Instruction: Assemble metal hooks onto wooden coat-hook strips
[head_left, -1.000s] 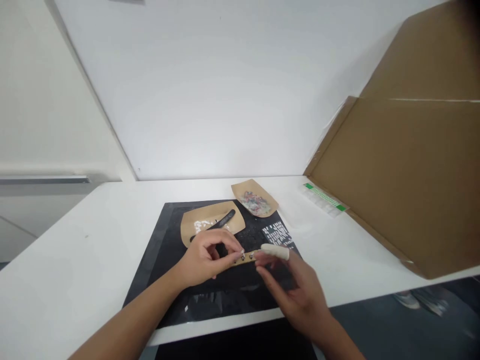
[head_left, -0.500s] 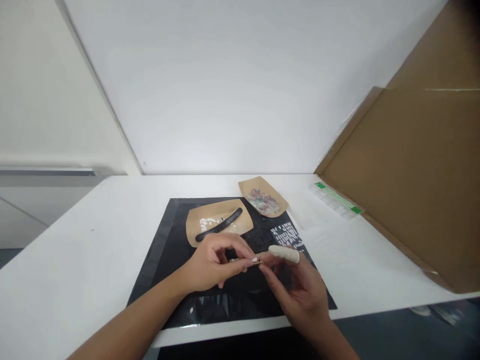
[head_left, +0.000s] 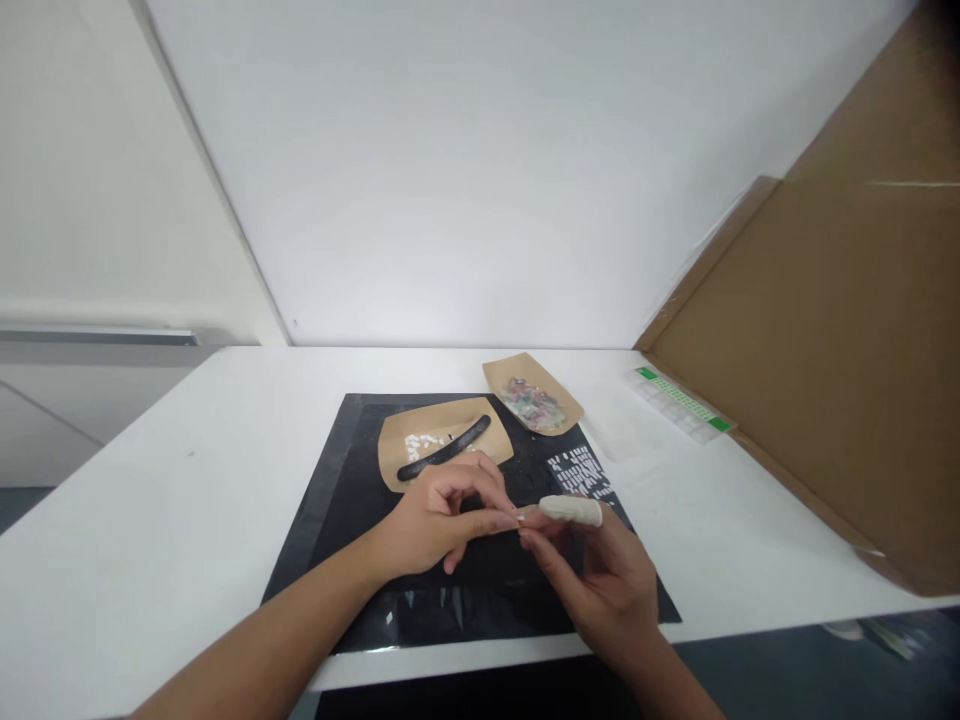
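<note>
Over the black mat (head_left: 360,570) my two hands meet at the fingertips. My left hand (head_left: 450,510) pinches a tiny white piece (head_left: 520,517) between thumb and forefinger. From the other side my right hand (head_left: 600,570) pinches at the same spot; whatever lies between its thumb and forefinger is too small and covered to make out. A pale finger cot (head_left: 571,510) covers one finger of the right hand. Just behind my left hand lies a tan paper tray (head_left: 394,430) with loose white bits (head_left: 420,443) and a curved black strip (head_left: 444,448) across it.
Rows of small white pieces (head_left: 581,472) lie on the mat's right side. A second paper tray (head_left: 510,368) behind holds small mixed coloured and clear items (head_left: 532,403). Farther right are a clear case with green labels (head_left: 684,402) and a large cardboard sheet (head_left: 825,380).
The left fingertips have closed in slightly toward the right ones, covering more of the small white piece. The whole view has shifted a little; the right hand keeps its pinch.
</note>
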